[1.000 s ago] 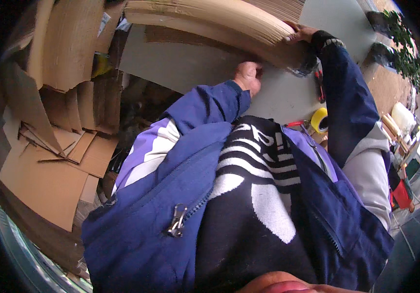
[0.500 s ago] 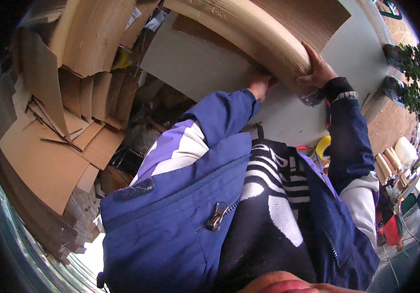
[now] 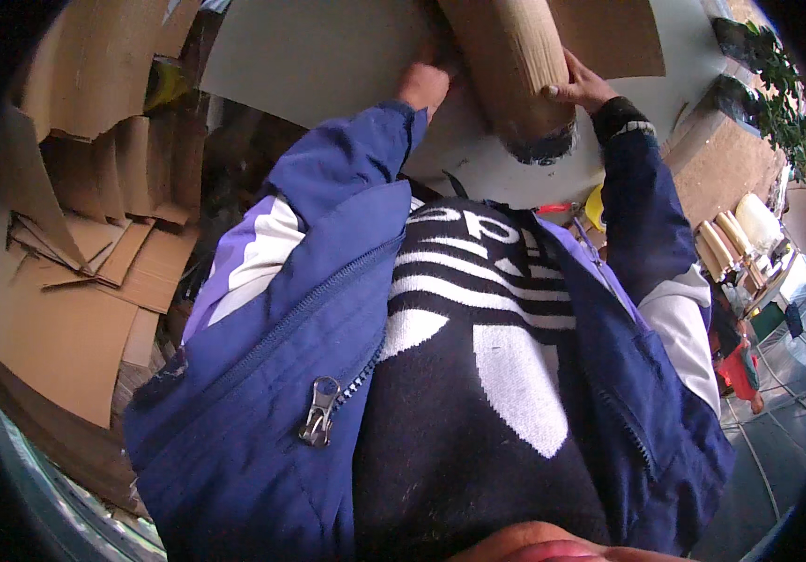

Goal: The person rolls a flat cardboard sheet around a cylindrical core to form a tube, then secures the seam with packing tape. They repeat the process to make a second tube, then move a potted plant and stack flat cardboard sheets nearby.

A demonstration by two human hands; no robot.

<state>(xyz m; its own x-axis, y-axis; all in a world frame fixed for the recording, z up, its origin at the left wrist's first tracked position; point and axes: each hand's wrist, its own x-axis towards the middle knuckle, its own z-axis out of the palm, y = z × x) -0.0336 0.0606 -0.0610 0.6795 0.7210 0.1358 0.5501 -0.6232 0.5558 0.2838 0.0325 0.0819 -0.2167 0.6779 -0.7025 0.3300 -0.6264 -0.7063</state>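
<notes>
A long tan cardboard-covered roll (image 3: pixel 512 70) lies on the pale grey tabletop (image 3: pixel 281 56), its near end dark and seemingly wrapped in clear film. My right hand (image 3: pixel 589 89) holds the roll's right side near that end, thumb on top and fingers along its edge. To the left of the roll, my left hand (image 3: pixel 424 86) is closed over the tabletop; its fingertips are in shadow, so what they grip does not show. Beneath the roll lies a flat brown cardboard sheet (image 3: pixel 613 37), showing on the right.
Stacked cardboard pieces (image 3: pixel 75 309) fill the left side. A yellow ring-shaped thing (image 3: pixel 595 208) sits by my right sleeve, close to a small red item (image 3: pixel 554 208). A leafy plant (image 3: pixel 787 103) stands at the far right. Beyond, a person in red (image 3: pixel 738 370) is at lower right.
The roll has swung from a slant to pointing more toward me. My left hand has come out from beside its end and sits farther left. My right hand remains on the roll.
</notes>
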